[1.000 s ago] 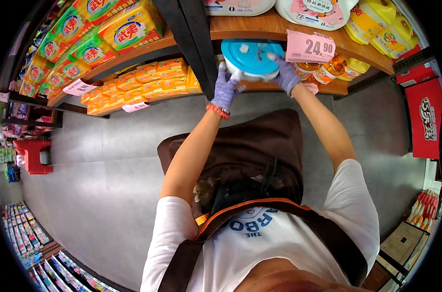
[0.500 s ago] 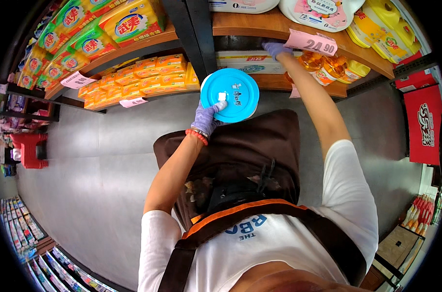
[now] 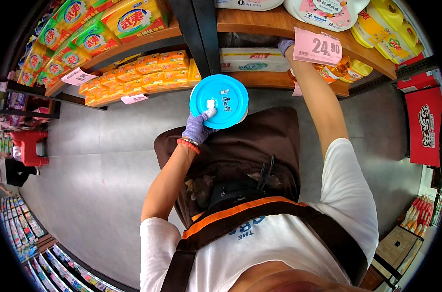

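Note:
My left hand [image 3: 198, 127], in a purple knit glove, grips a round tub with a bright blue lid [image 3: 226, 100] at its near left edge. The thumb lies on top of the lid, beside a small white square [image 3: 211, 103]. White tub wall shows under the lid's right side; the other fingers are hidden below. My right hand [image 3: 284, 46], gloved alike, reaches into the gap under the upper wooden shelf [image 3: 252, 24]. Its fingers are out of sight there. Close by it are a pink price card [image 3: 318, 46] and a long pale carton [image 3: 254, 61] on the lower shelf.
Amber bottles [image 3: 333, 72] stand right of my right forearm. Orange soap packs [image 3: 148, 73] fill the lower left shelf, beyond a dark upright post [image 3: 204, 39]. Large white jugs [image 3: 325, 12] stand above. A red stool [image 3: 32, 146] and a red box [image 3: 424, 126] are at the sides.
The tub has shifted left and a little nearer to me in my left hand. My right hand has moved slightly right under the shelf. A person's dark-clothed leg has appeared at the far left.

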A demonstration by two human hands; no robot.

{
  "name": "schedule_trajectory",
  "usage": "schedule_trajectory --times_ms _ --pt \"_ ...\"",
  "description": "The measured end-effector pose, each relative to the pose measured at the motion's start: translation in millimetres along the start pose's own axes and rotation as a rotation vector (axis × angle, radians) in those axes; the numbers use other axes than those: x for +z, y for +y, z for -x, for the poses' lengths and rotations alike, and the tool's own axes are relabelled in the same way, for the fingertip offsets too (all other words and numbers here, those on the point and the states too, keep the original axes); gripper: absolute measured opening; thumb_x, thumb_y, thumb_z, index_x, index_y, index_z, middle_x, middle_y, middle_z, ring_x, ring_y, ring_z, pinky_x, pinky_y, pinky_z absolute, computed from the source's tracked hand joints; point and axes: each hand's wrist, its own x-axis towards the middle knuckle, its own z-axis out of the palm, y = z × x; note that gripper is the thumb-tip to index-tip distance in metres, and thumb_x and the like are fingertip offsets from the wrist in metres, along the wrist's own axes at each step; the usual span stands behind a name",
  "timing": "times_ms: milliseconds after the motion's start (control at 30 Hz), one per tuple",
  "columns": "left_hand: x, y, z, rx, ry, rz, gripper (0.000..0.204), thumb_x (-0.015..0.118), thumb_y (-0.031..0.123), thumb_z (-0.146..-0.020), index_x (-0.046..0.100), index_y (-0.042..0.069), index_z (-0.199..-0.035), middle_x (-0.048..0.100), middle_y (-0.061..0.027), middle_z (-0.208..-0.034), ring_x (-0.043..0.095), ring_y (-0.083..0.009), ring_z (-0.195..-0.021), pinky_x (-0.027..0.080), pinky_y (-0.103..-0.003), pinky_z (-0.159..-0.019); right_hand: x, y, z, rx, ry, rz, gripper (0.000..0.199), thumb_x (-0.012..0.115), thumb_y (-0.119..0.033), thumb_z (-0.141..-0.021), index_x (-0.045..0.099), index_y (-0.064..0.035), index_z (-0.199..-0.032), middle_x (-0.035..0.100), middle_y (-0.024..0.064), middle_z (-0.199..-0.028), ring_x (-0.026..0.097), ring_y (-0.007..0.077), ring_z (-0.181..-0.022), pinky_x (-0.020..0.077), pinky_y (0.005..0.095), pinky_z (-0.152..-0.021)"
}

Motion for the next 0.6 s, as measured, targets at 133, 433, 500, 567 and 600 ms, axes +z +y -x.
schedule_trajectory --times_ms 133,433,500,567,600 --pt "4.2 0.4 -1.7 -0.031 -0.024 -0.005 0.060 0.071 0.009 -0.074 0.041 0.011 -0.126 0.055 -0.0132 -0.114 0.059 -0.0305 -0.096 0.056 -0.043 -0.070 1.5 -7.9 6.0 0.209 0.005 -0.921 0.054 0.032 -0.048 -0.090 0.042 -0.0131 -0.131 0.042 0.0126 -0.135 0.039 0.0302 -0.124 0.0285 0.0439 -0.103" --pt "6.0 -5.2 -4.9 -0.016 -0.076 -0.029 0.060 0.072 0.011 -0.073 0.042 0.011 -0.125 0.056 -0.0122 -0.113 0.060 -0.0289 -0.093 0.056 -0.041 -0.066 -20.8 -15.7 10.0 0.437 -0.078 -1.932 0.051 0.030 -0.042 -0.092 0.038 -0.0142 -0.134 0.041 0.0110 -0.136 0.039 0.0293 -0.124 0.0292 0.0450 -0.102" --pt "6.0 -7.2 -5.5 -0.011 -0.050 -0.018 0.061 0.072 0.011 -0.073 0.042 0.012 -0.125 0.056 -0.0115 -0.112 0.060 -0.0282 -0.093 0.057 -0.041 -0.065 -13.6 -21.2 10.5 0.476 -0.106 -2.034 0.050 0.030 -0.041 -0.092 0.038 -0.0144 -0.134 0.040 0.0107 -0.136 0.039 0.0291 -0.124 0.0294 0.0453 -0.102" --pt "4.8 -6.9 -5.6 -0.009 -0.043 -0.017 0.061 0.072 0.010 -0.073 0.041 0.012 -0.126 0.055 -0.0115 -0.112 0.060 -0.0284 -0.094 0.057 -0.041 -0.065 6.1 -31.9 13.0 0.533 -0.134 -2.145 0.049 0.030 -0.040 -0.093 0.037 -0.0146 -0.135 0.040 0.0103 -0.137 0.039 0.0289 -0.124 0.0296 0.0455 -0.102" --pt "3.9 -6.8 -5.5 -0.008 -0.038 -0.014 0.062 0.072 0.010 -0.073 0.041 0.012 -0.126 0.055 -0.0115 -0.113 0.059 -0.0285 -0.094 0.057 -0.041 -0.065 20.0 -39.2 10.7 0.573 -0.153 -2.212 0.049 0.029 -0.039 -0.093 0.036 -0.0148 -0.135 0.040 0.0102 -0.137 0.039 0.0288 -0.124 0.0297 0.0457 -0.102"
